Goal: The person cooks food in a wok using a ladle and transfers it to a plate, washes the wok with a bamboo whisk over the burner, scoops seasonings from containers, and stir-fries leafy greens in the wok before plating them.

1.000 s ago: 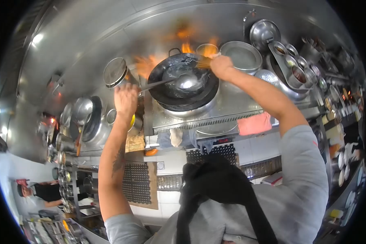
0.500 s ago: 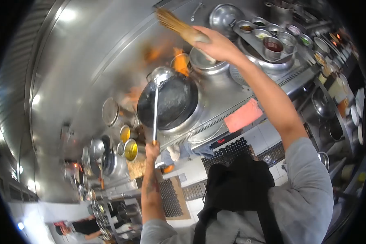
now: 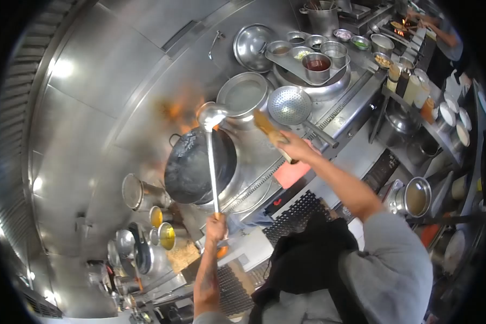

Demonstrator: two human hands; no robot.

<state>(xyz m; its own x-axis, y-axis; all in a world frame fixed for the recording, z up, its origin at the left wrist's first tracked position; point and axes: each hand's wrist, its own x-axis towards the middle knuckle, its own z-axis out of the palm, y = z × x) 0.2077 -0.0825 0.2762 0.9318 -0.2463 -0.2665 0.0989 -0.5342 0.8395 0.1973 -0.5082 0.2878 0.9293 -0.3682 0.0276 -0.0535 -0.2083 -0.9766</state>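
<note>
My left hand (image 3: 216, 227) is closed round the handle end of a long metal ladle (image 3: 211, 167). The ladle's bowl hangs over the far rim of a dark wok (image 3: 191, 173), and flames (image 3: 186, 110) rise behind it. In my closed right hand (image 3: 298, 147) is a bamboo wok brush (image 3: 269, 128), its bristles pointing up and left, to the right of the wok. Below that hand lies a pink cloth (image 3: 292, 174) at the stove's front edge. A perforated skimmer (image 3: 290, 105) rests just beyond the brush.
Behind the skimmer stands a round metal pot (image 3: 243, 93). A tray (image 3: 321, 82) of sauce and ingredient containers sits farther right. Pots of yellow liquid (image 3: 168, 236) stand left of the wok. At the far upper right, another person (image 3: 445, 40) works near a flame.
My right hand has brought the brush down and toward me, from above the far pot to the stove's front area. The view has shifted; my left hand still grips the ladle.
</note>
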